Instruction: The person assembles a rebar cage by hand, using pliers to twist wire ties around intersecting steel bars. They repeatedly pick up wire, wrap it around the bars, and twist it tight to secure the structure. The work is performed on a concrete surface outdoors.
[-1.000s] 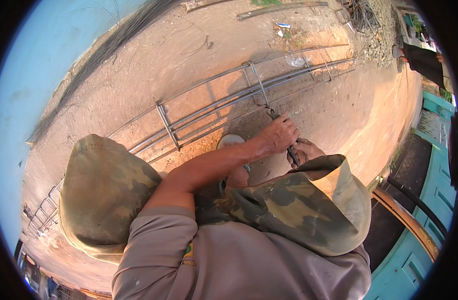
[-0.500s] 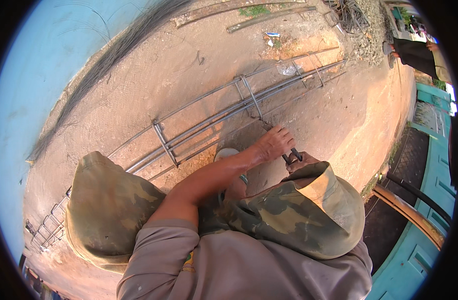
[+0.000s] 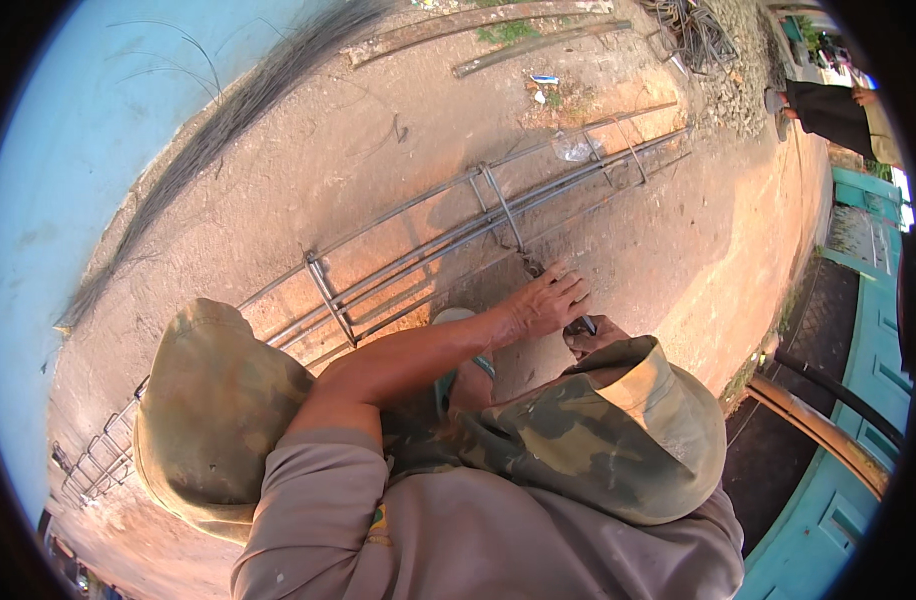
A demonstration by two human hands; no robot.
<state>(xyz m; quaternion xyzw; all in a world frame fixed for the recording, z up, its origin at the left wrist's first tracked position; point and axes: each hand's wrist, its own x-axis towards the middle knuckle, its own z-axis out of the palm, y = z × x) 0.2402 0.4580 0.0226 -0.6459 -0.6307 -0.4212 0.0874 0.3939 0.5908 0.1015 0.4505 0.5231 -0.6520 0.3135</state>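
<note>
A pair of dark pincers [image 3: 533,266] has its jaws at the lower corner of a steel stirrup [image 3: 503,207] on a long rebar cage [image 3: 418,245]. My right hand [image 3: 598,338] is closed round the handle ends, partly hidden behind my camouflage-clad knee. Over the middle of the pincers lies my left hand [image 3: 546,302], back upward, its fingers stretched out and slightly apart. It covers most of the tool, and whether its palm touches the handles is hidden. What the jaws bite on is too small to tell.
Thin wires [image 3: 193,160] lie along the blue wall at left. Wooden planks [image 3: 543,45] and a heap of bent steel [image 3: 703,35] lie at the far side. Another person's dark-clothed leg [image 3: 828,115] shows at upper right. More stirrups [image 3: 108,450] are at lower left.
My left hand's fingers have loosened from round the pincers and straightened. The pincers' handles have turned slightly, and my right hand has shifted a little with them.
</note>
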